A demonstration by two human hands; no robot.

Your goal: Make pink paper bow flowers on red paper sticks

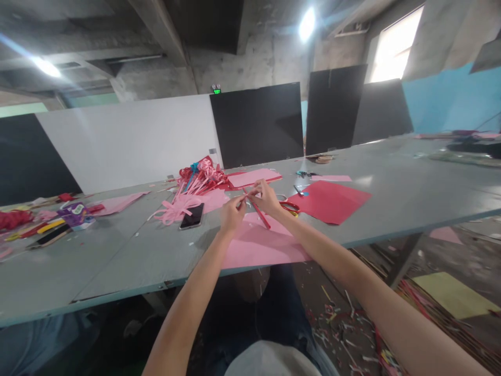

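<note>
Reaching forward, my left hand (234,211) and right hand (264,196) meet near the frame's centre, fingertips pinched around a thin red strip (259,211) slanting above the pink sheet (258,243); both forearms angle up from the lower edge.

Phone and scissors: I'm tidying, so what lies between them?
The left hand, right hand, red strip and some pink sheet, in the head view.
</note>
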